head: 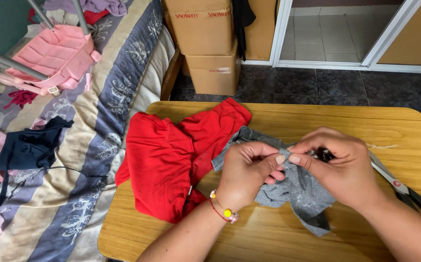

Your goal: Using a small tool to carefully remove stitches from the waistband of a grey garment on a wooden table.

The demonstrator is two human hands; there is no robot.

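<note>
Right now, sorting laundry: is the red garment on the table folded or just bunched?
Bunched: the red garment lies crumpled in uneven folds, one edge hanging over the wooden table.

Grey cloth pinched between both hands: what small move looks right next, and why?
Probably draw the hands slightly apart to pull the pinched edge taut. The left hand and right hand meet fingertip to fingertip on the grey cloth, which lies bunched and slack beside the red garment on the wooden table.

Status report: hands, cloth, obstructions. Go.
Left hand and right hand both pinching the crumpled grey knit cloth. Red fabric garment touching its left edge. Scissors under right wrist.
</note>
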